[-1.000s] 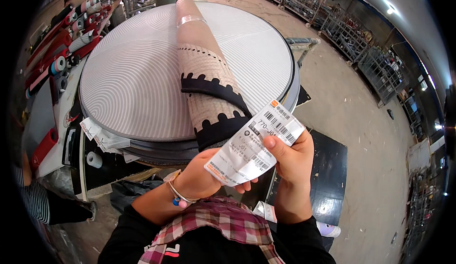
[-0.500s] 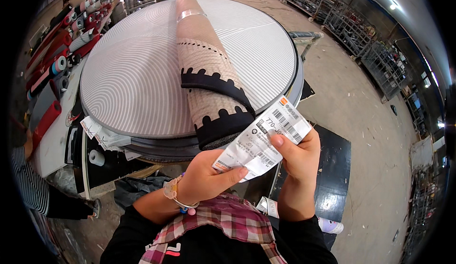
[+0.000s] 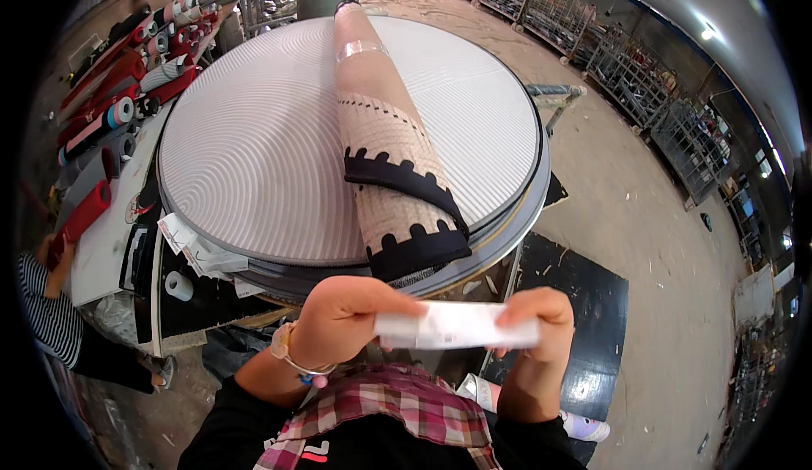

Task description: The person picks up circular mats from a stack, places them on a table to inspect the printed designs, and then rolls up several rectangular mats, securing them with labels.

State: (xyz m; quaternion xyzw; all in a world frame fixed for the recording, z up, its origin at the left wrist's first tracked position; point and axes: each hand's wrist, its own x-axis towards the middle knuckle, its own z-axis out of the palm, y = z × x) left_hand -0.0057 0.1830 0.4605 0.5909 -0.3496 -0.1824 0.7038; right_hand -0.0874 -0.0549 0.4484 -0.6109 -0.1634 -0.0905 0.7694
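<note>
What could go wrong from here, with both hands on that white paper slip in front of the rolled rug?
1. The white paper slip is pinched only at its ends by the left hand and right hand; pulled tight, it might tear or crease.
2. The rolled rug overhangs the near edge of the round table, so a bump from the hands could shift it.
3. Loose papers at the table's rim could be knocked off.

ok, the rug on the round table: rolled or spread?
Rolled. The rug lies as a long tube across the round table, with a clear tape band near its far end; only a dark scalloped edge flap shows near the front.
</note>
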